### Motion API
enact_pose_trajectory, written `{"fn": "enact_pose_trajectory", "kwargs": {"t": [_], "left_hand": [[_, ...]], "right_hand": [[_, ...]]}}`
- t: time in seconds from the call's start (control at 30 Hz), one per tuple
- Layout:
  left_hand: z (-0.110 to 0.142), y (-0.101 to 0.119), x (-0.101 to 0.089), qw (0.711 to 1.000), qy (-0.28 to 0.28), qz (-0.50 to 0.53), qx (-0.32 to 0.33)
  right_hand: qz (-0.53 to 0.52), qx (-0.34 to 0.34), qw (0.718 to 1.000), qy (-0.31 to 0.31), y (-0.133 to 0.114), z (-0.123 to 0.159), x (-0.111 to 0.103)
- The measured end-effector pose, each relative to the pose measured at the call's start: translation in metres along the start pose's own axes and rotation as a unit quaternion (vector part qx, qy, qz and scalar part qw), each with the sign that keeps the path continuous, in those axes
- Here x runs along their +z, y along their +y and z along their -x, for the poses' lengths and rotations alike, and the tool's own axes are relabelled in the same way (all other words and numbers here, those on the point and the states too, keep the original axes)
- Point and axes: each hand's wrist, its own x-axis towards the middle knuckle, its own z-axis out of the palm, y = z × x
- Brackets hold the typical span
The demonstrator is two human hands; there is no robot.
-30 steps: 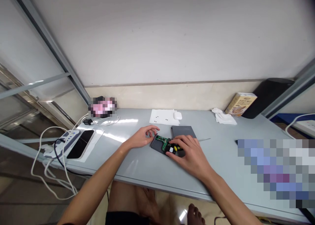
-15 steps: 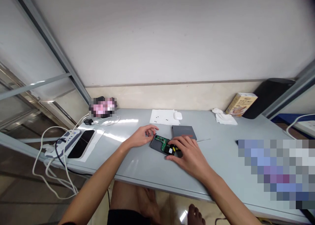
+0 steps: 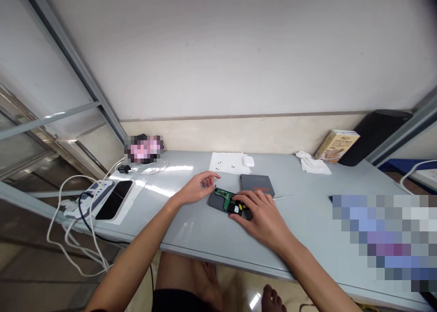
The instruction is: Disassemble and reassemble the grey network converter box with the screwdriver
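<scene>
An opened electronic device (image 3: pixel 218 203) lies on the desk, a flat dark grey case with a green circuit board, black parts and a yellow piece showing. My right hand (image 3: pixel 261 214) grips its right end, thumb on the near edge and fingers over the far side, hiding part of it. By the left corner of the device is my left hand (image 3: pixel 196 188), index finger stretched out, the others loosely bent; nothing shows in it. Just behind my right hand lies a grey cover (image 3: pixel 256 184) with a reddish mark. A thin metal rod (image 3: pixel 284 196) sticks out beside it.
On a white paper (image 3: pixel 225 159) sit several tiny dark screws and a white rounded case (image 3: pixel 247 161). A phone (image 3: pixel 114 200), power strip (image 3: pixel 87 198) and cables occupy the left. Crumpled tissue (image 3: pixel 313 164), a carton (image 3: pixel 337 145) and a black cylinder (image 3: pixel 370 136) stand back right.
The camera view has shifted slightly. Both hands stay at the device with hardly any movement; the left index finger points a little straighter.
</scene>
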Motion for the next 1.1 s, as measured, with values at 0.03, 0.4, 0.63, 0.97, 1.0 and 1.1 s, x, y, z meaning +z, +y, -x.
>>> {"fn": "enact_pose_trajectory", "kwargs": {"t": [0.03, 0.4, 0.63, 0.97, 1.0, 1.1], "left_hand": [[0.001, 0.002, -0.001, 1.0, 0.003, -0.005, 0.003], [0.007, 0.009, -0.002, 0.99, -0.123, -0.059, 0.024], [0.006, 0.014, 0.008, 0.984, -0.137, -0.1, 0.054], [0.006, 0.014, 0.009, 0.986, -0.116, -0.104, 0.057], [0.006, 0.013, 0.01, 0.986, -0.115, -0.105, 0.057], [0.005, 0.013, 0.011, 0.987, -0.107, -0.105, 0.06]], "right_hand": [[-0.001, -0.002, 1.0, 0.002, -0.001, 0.0, 0.001], [0.002, -0.004, 1.0, -0.008, -0.002, -0.001, 0.003], [-0.018, -0.015, 1.0, 0.019, -0.003, 0.002, -0.005], [-0.05, 0.001, 0.972, 0.231, -0.001, -0.013, -0.033], [-0.06, 0.003, 0.965, 0.257, 0.0, -0.017, -0.04], [-0.056, 0.057, 0.939, 0.335, 0.003, -0.033, -0.055]]}}
